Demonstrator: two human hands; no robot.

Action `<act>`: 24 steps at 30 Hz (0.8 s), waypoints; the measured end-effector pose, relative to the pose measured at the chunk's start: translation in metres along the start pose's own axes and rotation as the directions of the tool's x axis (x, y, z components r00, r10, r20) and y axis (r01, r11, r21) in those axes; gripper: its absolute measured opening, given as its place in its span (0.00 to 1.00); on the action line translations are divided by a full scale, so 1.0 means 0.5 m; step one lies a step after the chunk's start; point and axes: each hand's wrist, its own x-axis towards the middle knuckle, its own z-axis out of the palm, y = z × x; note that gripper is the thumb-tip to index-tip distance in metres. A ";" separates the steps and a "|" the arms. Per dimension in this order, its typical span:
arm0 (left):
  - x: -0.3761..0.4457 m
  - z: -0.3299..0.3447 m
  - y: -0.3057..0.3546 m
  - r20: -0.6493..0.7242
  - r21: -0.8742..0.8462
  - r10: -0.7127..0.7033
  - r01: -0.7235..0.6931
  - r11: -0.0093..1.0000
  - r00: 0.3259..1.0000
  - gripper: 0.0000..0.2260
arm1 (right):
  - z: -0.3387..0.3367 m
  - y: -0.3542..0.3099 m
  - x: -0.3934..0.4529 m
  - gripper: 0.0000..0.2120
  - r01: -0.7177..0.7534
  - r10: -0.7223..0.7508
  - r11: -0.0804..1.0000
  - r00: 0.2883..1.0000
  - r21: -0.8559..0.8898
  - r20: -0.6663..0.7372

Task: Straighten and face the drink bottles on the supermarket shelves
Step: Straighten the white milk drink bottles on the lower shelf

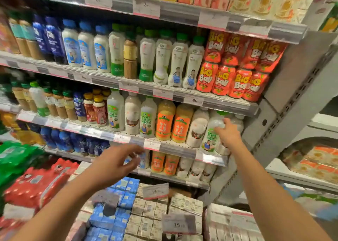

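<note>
My right hand [226,133] grips a white coconut-water bottle [212,132] with a green "100%" label at the right end of the third shelf [170,146]. To its left stand a white bottle with a brown label [197,127], two orange bottles [172,121] and more white bottles [140,114], all upright. My left hand [117,163] hovers in front of the shelf edge below them, fingers spread and holding nothing. Smaller orange and white bottles [181,164] fill the shelf underneath, partly hidden behind its edge.
Above is a shelf of white, blue and green-capped bottles [117,52] and red "Big Ball" bottles [237,65]. Stacked drink cartons [157,209] with price signs and red shrink-wrapped packs [36,184] stand on the floor below. A grey shelf upright [285,101] bounds the right side.
</note>
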 end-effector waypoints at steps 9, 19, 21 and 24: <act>0.022 0.007 -0.038 -0.007 0.288 -0.144 0.140 0.947 0.990 0.27 | 0.058 0.007 0.140 0.23 -0.177 0.178 0.984 0.977 0.021 -0.117; 0.110 -0.022 -0.166 0.012 0.411 -0.188 0.167 0.896 0.982 0.27 | 0.066 0.012 0.134 0.24 -0.193 0.218 0.972 0.954 0.134 -0.207; 0.135 -0.037 -0.196 0.000 0.392 -0.188 0.172 0.904 0.982 0.27 | 0.065 0.008 0.108 0.21 -0.128 0.167 0.975 0.962 0.182 -0.214; 0.174 -0.060 -0.251 -0.007 0.390 -0.166 0.155 0.908 0.986 0.27 | 0.074 0.003 0.067 0.18 -0.040 0.094 0.979 0.958 0.198 -0.271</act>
